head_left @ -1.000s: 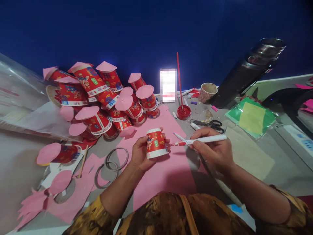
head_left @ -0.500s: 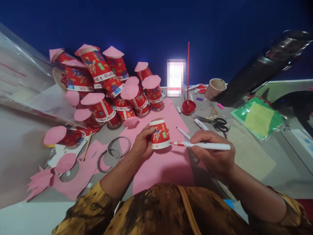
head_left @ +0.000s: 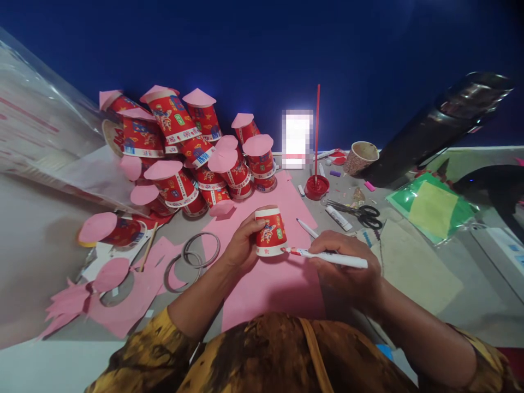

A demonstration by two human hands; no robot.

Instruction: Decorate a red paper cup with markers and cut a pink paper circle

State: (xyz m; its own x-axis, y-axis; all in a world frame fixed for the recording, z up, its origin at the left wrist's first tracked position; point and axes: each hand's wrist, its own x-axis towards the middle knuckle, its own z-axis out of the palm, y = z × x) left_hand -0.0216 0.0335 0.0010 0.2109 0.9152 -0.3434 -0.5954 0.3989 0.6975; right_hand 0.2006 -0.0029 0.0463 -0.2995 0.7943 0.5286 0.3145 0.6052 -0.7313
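My left hand (head_left: 244, 239) is closed around a red printed paper cup (head_left: 271, 232), held upside down with its white band at the lower end. Small red marks show on that band. In my right hand (head_left: 346, 273) is a white marker pen (head_left: 338, 258), gripped like a pencil. Its red tip meets or nearly meets the right side of the cup's white band; I cannot tell if they touch. Beneath both hands lies a long sheet of pink paper (head_left: 262, 295). A second marker with a blue tip (head_left: 307, 227) rests just behind my right hand.
Red cups with pink paper cones (head_left: 172, 117) are piled at the back left. Grey rings (head_left: 200, 250) and pink paper scraps (head_left: 123, 311) lie left. Black-handled scissors (head_left: 368, 215), a red pot (head_left: 316, 188) with a stick, a patterned cup (head_left: 362, 157) and a black flask (head_left: 434, 131) are right.
The marker's tip has shifted slightly left and down to the cup's white band, and my right hand has moved with it. The whole view has tilted a little.
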